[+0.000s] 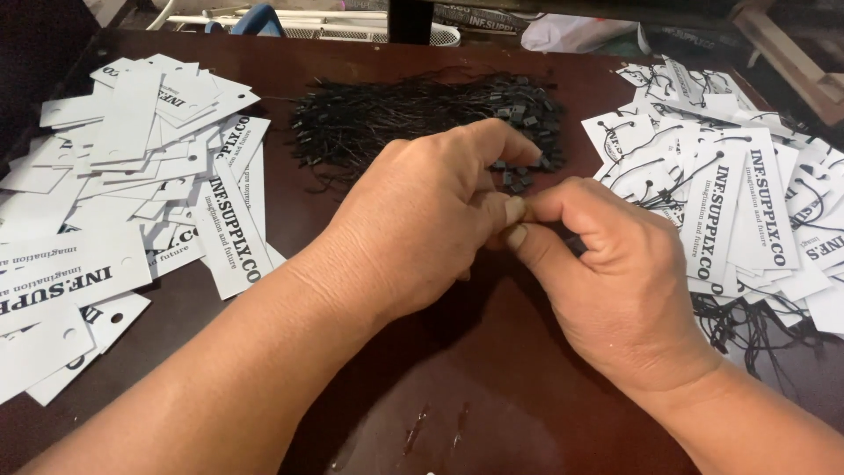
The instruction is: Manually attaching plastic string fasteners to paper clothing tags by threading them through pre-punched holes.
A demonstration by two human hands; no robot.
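Both hands meet over the middle of the dark brown surface (492,387), fingertips pressed together just in front of a heap of black string fasteners (413,119). The left hand (422,237) is curled, thumb and forefinger pinched; the right hand (607,281) pinches back against it, thumb tip to thumb tip. Whatever they grip is too small and too hidden to make out, though a dark bit shows at the right fingers, likely one of the black fasteners. To the left lies a loose pile of plain white paper hang tags (132,149), punched but unstrung; to the right lies a pile of strung tags (730,193), each with a black loop through its hole. Judging from the two piles, the step in hand looks like working one fastener between the fingers, closing or straightening it. The next move calls for a fine, steady pinch and for keeping the thin cord from slipping out of the grip.
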